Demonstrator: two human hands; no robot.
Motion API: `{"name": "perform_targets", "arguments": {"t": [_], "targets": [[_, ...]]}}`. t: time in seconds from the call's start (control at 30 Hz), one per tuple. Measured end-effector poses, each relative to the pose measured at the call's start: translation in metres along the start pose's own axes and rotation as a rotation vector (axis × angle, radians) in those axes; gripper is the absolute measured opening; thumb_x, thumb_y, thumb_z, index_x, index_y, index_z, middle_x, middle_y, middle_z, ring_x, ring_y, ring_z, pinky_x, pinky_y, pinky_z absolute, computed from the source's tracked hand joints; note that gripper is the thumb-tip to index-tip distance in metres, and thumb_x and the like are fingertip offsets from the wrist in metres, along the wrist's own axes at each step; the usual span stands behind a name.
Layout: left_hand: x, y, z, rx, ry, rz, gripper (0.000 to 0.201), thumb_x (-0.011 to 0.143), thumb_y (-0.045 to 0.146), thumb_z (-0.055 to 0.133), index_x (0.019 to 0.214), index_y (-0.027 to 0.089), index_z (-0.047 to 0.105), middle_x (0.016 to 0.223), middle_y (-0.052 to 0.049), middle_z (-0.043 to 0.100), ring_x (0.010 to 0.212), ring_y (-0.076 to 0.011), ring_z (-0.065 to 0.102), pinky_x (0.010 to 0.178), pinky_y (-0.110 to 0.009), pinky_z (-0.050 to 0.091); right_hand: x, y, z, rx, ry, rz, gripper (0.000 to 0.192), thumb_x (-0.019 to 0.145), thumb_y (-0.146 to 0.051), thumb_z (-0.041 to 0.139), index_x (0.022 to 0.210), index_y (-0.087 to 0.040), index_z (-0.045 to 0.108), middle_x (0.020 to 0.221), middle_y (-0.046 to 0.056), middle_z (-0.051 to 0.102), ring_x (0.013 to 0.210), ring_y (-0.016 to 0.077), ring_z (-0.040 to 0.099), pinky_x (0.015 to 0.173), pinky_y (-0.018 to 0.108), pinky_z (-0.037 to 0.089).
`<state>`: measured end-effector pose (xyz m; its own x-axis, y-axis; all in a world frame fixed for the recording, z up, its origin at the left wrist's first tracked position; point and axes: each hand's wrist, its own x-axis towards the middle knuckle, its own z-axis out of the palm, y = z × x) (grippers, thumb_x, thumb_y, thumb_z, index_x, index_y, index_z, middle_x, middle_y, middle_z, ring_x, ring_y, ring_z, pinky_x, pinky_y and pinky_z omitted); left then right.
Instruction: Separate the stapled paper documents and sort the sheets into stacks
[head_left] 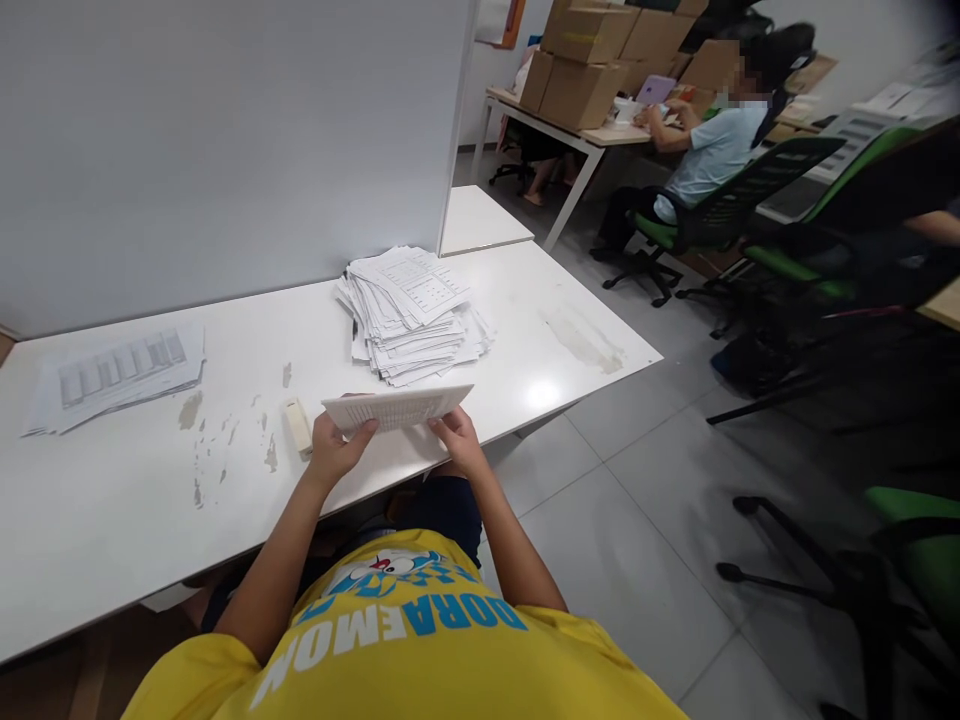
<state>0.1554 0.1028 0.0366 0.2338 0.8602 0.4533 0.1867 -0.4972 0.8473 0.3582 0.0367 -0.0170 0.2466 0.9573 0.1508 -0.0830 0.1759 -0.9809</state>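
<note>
Between my two hands, over the table's front edge, a stack of printed paper sheets (401, 408) is held up and tilted. My left hand (337, 447) is closed on its left end, thumb on the near face. At the right end, my right hand (456, 436) pinches it the same way, fingers mostly hidden behind. A tall, uneven pile of printed sheets (412, 315) lies just beyond. Close to my left hand rests a small cream-coloured block-like object (298, 426); its kind is unclear.
More printed sheets (124, 378) lie on the white table (247, 480) at the left. A grey partition (225, 140) rises behind. Cardboard boxes (577, 85) are stacked on another table, where a person (716, 150) sits. Office chairs (765, 195) stand at the right.
</note>
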Motion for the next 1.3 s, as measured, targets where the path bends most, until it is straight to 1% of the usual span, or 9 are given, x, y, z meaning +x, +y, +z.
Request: {"name": "perform_targets", "arguments": {"t": [0.13,0.23,0.3,0.37,0.53,0.67,0.8,1.03,1.3], "targets": [[0.007,0.004,-0.01,0.064,0.013,-0.218,0.052,0.074,0.061,0.07,0.096,0.014,0.074,0.093,-0.012,0.077,0.09,-0.0306,0.074,0.08,-0.043,0.062,-0.005,-0.026,-0.008,-0.028,-0.104,0.022,0.035,0.083,-0.047,0.067,0.106,-0.022,0.072,0.106,0.006,0.074,0.106,0.0266,0.066,0.097,0.041,0.051],[0.014,0.017,-0.022,0.13,-0.145,-0.346,0.05,0.078,0.059,0.067,0.101,0.016,0.075,0.098,-0.011,0.077,0.092,-0.0299,0.073,0.078,-0.041,0.062,-0.016,-0.042,-0.008,0.043,-0.348,0.176,0.04,0.079,-0.043,0.073,0.112,-0.021,0.072,0.109,0.006,0.074,0.105,0.0272,0.068,0.093,0.042,0.054],[0.016,0.026,-0.033,0.239,-0.28,-0.368,0.045,0.082,0.055,0.064,0.107,0.02,0.074,0.098,-0.007,0.077,0.09,-0.0272,0.073,0.075,-0.037,0.06,-0.029,-0.041,0.003,0.072,-0.486,0.302,0.048,0.074,-0.04,0.078,0.117,-0.021,0.07,0.111,0.007,0.074,0.106,0.0269,0.068,0.093,0.043,0.055],[0.015,0.029,-0.049,0.407,-0.253,-0.338,0.039,0.085,0.05,0.062,0.111,0.023,0.072,0.091,-0.004,0.076,0.082,-0.0232,0.071,0.073,-0.033,0.057,-0.046,-0.03,0.022,0.104,-0.516,0.39,0.054,0.072,-0.04,0.08,0.12,-0.022,0.068,0.113,0.007,0.074,0.109,0.027,0.067,0.096,0.044,0.054],[-0.006,0.009,-0.101,0.765,0.115,-0.269,0.03,0.092,0.037,0.053,0.113,0.023,0.069,0.085,-0.002,0.07,0.075,-0.0181,0.065,0.077,-0.031,0.052,-0.095,0.008,0.069,0.148,-0.252,0.501,0.048,0.069,-0.048,0.079,0.106,-0.019,0.072,0.112,0.009,0.075,0.108,0.0296,0.068,0.1,0.048,0.052],[-0.026,-0.024,-0.126,0.754,-0.038,-0.055,0.039,0.097,0.041,0.046,0.128,0.023,0.062,0.122,-0.009,0.068,0.114,-0.0239,0.063,0.101,-0.04,0.048,-0.114,0.01,0.084,0.028,-0.125,0.559,0.048,0.066,-0.047,0.079,0.104,-0.019,0.073,0.112,0.011,0.075,0.108,0.0322,0.067,0.101,0.051,0.05],[-0.036,-0.046,-0.123,0.723,-0.235,0.025,0.052,0.1,0.049,0.04,0.147,0.026,0.046,0.154,-0.009,0.046,0.14,-0.0264,0.045,0.115,-0.047,0.037,-0.116,-0.003,0.09,0.018,-0.049,0.548,0.053,0.071,-0.046,0.076,0.116,-0.018,0.069,0.106,0.01,0.076,0.11,0.0306,0.066,0.104,0.049,0.049],[-0.033,-0.05,-0.109,0.766,-0.401,0.092,0.057,0.101,0.049,0.039,0.151,0.023,0.039,0.159,-0.009,0.039,0.144,-0.0263,0.039,0.117,-0.046,0.035,-0.125,-0.01,0.079,0.018,0.121,0.507,0.06,0.075,-0.05,0.074,0.124,-0.017,0.064,0.112,0.012,0.074,0.111,0.0285,0.067,0.101,0.046,0.052],[-0.035,-0.038,-0.103,0.813,-0.423,0.137,0.046,0.101,0.036,0.043,0.145,0.024,0.048,0.154,-0.005,0.047,0.152,-0.0267,0.027,0.121,-0.049,0.032,-0.117,-0.012,0.078,-0.068,0.153,0.503,0.061,0.077,-0.051,0.072,0.125,-0.015,0.063,0.112,0.012,0.074,0.111,0.0289,0.066,0.103,0.046,0.05]]}}
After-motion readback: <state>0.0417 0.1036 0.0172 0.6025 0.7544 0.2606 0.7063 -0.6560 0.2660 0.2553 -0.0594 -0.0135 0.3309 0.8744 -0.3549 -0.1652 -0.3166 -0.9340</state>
